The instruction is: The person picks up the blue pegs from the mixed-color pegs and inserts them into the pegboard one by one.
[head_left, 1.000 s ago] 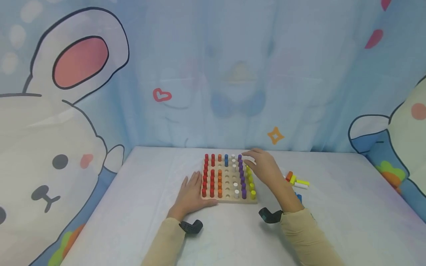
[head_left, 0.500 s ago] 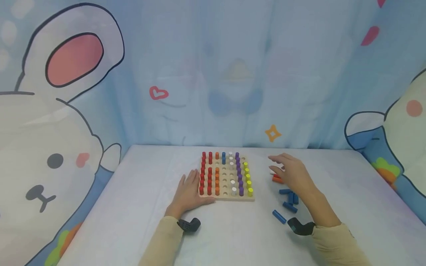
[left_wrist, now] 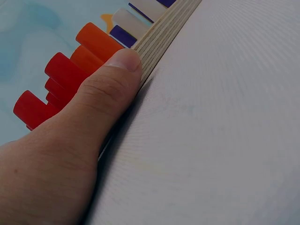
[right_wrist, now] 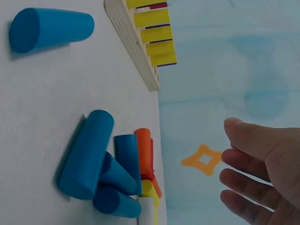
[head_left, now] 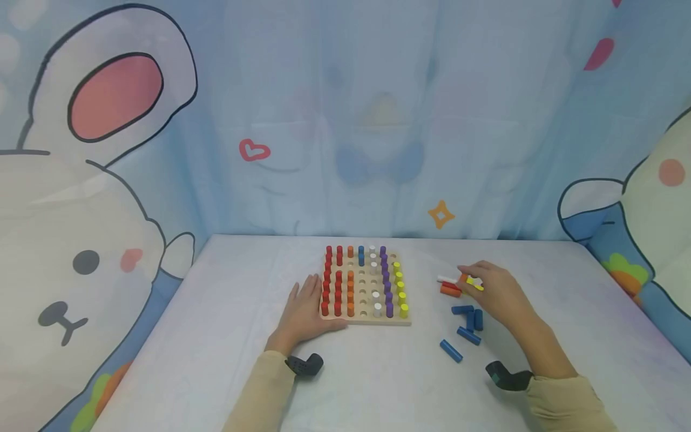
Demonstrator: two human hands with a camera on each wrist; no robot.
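Note:
A wooden peg board [head_left: 372,321] lies on the table with rows of coloured pegs upright in its holes. My left hand [head_left: 304,312] rests against its left side, fingers straight, the thumb [left_wrist: 115,77] lying along the front edge. To the right of the board my right hand [head_left: 502,294] is over a small pile of loose pegs, with a yellow peg [head_left: 475,284] and an orange peg [head_left: 450,291] by its fingertips. In the right wrist view this hand's fingers are apart and nothing shows between them.
Several loose blue pegs [head_left: 451,351] lie scattered in front of the pile. A loose white peg [head_left: 445,279] is at the pile's left. The white table [head_left: 259,264] ends at a printed curtain [head_left: 302,198] behind.
My right hand has moved from the board's far right corner rightward to the loose pegs, uncovering the blue ones. The left hand stays against the board. The head view has shifted slightly.

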